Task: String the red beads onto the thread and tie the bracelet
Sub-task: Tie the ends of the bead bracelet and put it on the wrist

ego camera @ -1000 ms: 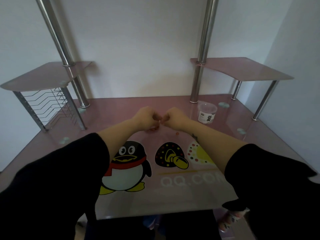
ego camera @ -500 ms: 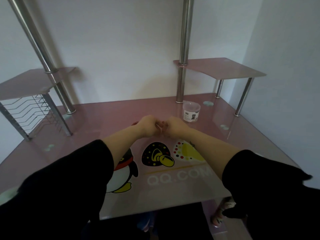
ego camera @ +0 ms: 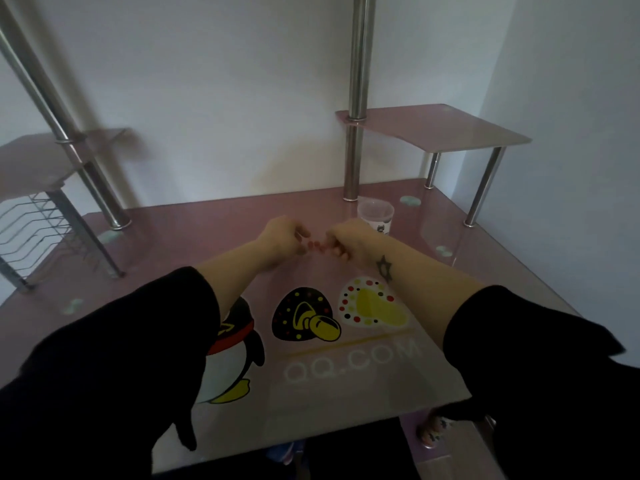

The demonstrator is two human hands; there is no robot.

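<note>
Head view: my two hands are out in front of me over the far half of the pink bench (ego camera: 207,237), close together with a small gap between them.
Red beads (ego camera: 316,244): a short row of them sits in this gap, between the two hands.
Long axis: the row runs from left to right, almost level, from one hand to the other.
Nearer hand: neither. The left hand (ego camera: 282,239) meets the left end of the row and the right hand (ego camera: 351,239) meets the right end.
Left fingers (ego camera: 302,250): curled in, with the tips pinching the left end of the row.
Right fingers (ego camera: 343,255): also curled in, pinching the right end. The lower ones are folded under the palm.
Thread: too thin for me to see. I judge that it passes through the beads and into each pinch.
Height: I cannot tell if my hands rest on the bench or hang just above it.
Step, as I judge it: the beads look strung, so the tying is the part in hand.
Next move needs: the two loose ends must cross at the middle, so my hands should come toward each other along the same left-to-right line without letting the row go slack.
Risk: if one pinch opens, beads may slide off that end.
Cup (ego camera: 375,216): a clear plastic one stands on the bench just behind my right hand. I cannot tell what is inside it.
</note>
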